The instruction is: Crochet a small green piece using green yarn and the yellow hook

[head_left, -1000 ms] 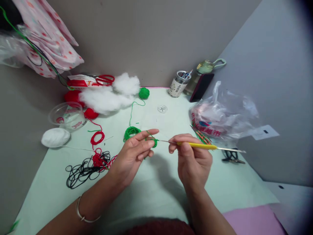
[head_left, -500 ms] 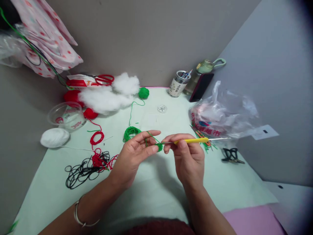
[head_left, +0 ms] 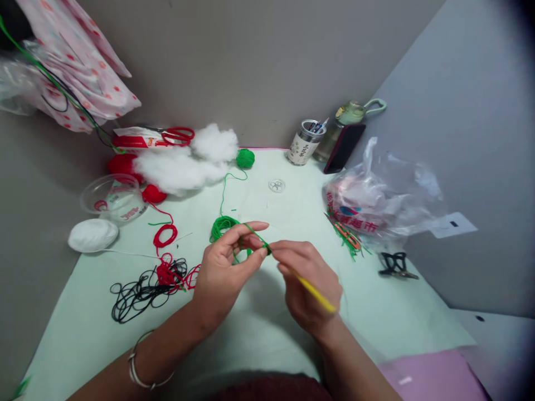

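Observation:
My left hand (head_left: 229, 262) pinches a small green crochet piece (head_left: 268, 250) between thumb and fingers, with green yarn running over the raised index finger. In my right hand (head_left: 311, 281) is a crochet hook with a yellow handle (head_left: 313, 292), its handle slanting down to the right. The hook's tip is at the green piece, mostly hidden by my fingers. Just behind my left hand lies a loose coil of green yarn (head_left: 222, 227), with a strand leading back to a green yarn ball (head_left: 245, 159).
On the left are tangled black cord (head_left: 134, 295), red yarn (head_left: 166, 236), a white yarn ball (head_left: 93, 235), a clear plastic tub (head_left: 112, 197) and white stuffing (head_left: 179, 170). To the right stand a pen tin (head_left: 303, 147), a phone (head_left: 345, 149) and a plastic bag (head_left: 376, 195); orange-handled snips (head_left: 348, 236) lie nearer.
My right hand has turned, swinging the hook's handle from level to slanting down toward me. The green piece has shifted slightly left, and my left hand stays nearly in place.

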`<state>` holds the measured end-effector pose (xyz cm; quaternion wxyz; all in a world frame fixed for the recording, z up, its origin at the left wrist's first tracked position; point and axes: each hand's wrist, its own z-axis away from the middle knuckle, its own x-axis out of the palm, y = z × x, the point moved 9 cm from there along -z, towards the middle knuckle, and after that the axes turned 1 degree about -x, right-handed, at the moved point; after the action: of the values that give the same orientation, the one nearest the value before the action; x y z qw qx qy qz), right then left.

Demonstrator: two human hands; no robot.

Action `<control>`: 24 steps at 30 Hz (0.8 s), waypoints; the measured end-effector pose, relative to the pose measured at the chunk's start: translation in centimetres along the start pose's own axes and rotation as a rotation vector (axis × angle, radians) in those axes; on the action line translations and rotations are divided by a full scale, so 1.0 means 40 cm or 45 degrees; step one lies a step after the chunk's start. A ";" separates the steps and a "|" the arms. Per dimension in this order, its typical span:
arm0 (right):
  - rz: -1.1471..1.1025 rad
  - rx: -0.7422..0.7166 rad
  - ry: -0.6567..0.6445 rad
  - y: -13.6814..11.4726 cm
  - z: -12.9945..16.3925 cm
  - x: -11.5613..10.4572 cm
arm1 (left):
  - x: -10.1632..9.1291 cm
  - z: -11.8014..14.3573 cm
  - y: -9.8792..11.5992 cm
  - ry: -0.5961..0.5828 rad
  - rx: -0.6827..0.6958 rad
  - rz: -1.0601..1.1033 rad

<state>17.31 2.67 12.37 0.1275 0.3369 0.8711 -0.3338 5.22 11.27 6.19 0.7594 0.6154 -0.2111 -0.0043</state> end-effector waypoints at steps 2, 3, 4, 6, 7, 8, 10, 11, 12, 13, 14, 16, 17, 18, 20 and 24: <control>0.183 -0.058 -0.015 -0.010 0.010 0.008 | 0.015 0.001 -0.027 -0.063 -0.133 0.168; 0.218 -0.064 -0.005 -0.011 0.013 0.007 | 0.028 0.003 -0.045 -0.119 -0.242 0.283; 0.194 -0.049 0.020 -0.010 0.012 0.003 | 0.041 0.007 -0.060 -0.173 -0.351 0.391; -0.003 0.080 0.119 0.013 0.006 -0.015 | 0.055 0.012 -0.071 -0.232 -0.482 0.527; -0.154 0.182 0.192 0.032 0.003 -0.026 | 0.055 0.011 -0.066 -0.232 -0.487 0.549; -0.322 0.296 0.259 0.055 0.002 -0.032 | 0.051 0.007 -0.057 -0.222 -0.459 0.549; -0.646 0.500 0.331 0.096 0.003 -0.024 | 0.043 0.001 -0.038 -0.210 -0.382 0.501; -0.760 0.566 0.332 0.108 0.004 -0.014 | 0.043 0.000 -0.032 -0.217 -0.350 0.464; -0.827 0.602 0.314 0.114 0.004 -0.004 | 0.043 0.000 -0.029 -0.229 -0.325 0.420; -0.850 0.614 0.289 0.116 0.003 0.005 | 0.044 0.000 -0.028 -0.240 -0.303 0.374; -0.840 0.608 0.266 0.115 0.002 0.010 | 0.044 0.000 -0.028 -0.246 -0.282 0.326; -0.786 0.574 0.242 0.108 0.001 0.012 | 0.041 0.000 -0.029 -0.234 -0.234 0.242; -0.759 0.555 0.231 0.104 0.000 0.011 | 0.039 0.000 -0.029 -0.221 -0.215 0.212; -0.728 0.538 0.220 0.099 0.000 0.010 | 0.037 0.000 -0.029 -0.210 -0.207 0.194; -0.660 0.500 0.202 0.090 -0.002 0.006 | 0.037 0.001 -0.031 -0.207 -0.223 0.203; -0.844 0.619 0.236 0.115 0.005 0.011 | 0.052 0.009 -0.040 -0.299 -0.364 0.313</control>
<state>20.05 5.29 9.74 -0.1491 0.0871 0.8360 -0.5209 7.41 9.99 5.41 0.8039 0.4666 -0.3686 -0.0132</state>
